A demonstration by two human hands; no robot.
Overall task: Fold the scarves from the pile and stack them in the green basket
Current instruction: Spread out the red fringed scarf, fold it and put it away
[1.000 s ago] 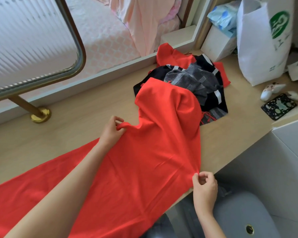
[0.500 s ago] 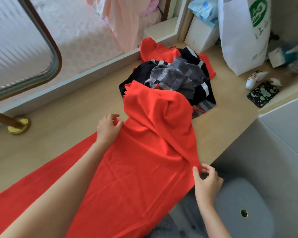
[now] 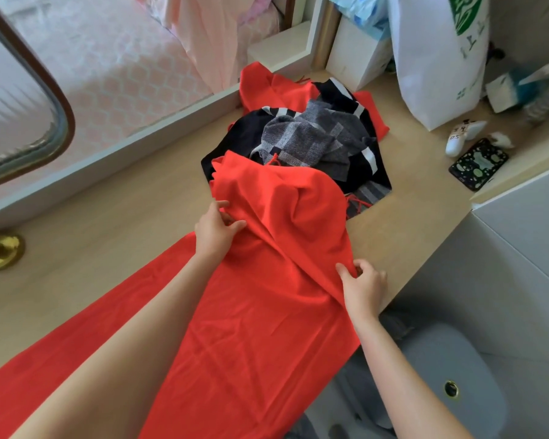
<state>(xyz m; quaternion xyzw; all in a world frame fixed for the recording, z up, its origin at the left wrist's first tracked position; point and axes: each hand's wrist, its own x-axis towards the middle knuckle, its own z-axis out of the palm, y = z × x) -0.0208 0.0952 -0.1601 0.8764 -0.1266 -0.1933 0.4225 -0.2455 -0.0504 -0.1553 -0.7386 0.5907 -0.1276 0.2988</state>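
Note:
A long red scarf [image 3: 260, 312] lies spread along the wooden counter [image 3: 108, 223], its far end draped over the pile of scarves [image 3: 314, 141], which holds grey, black-and-white and red ones. My left hand [image 3: 214, 232] pinches the scarf's far edge beside the pile. My right hand [image 3: 360, 286] pinches the near edge at the counter's front lip. No green basket is in view.
A white paper bag [image 3: 435, 58] stands at the back right beside white boxes [image 3: 352, 55]. A dark phone [image 3: 477, 163] and a small white device [image 3: 460, 134] lie right of the pile. A brass rail post [image 3: 0, 250] is at the left. A grey stool [image 3: 450, 384] sits below the counter.
Both hands have slid along the red scarf's edges toward the pile and still pinch them. The fabric bunches more between them.

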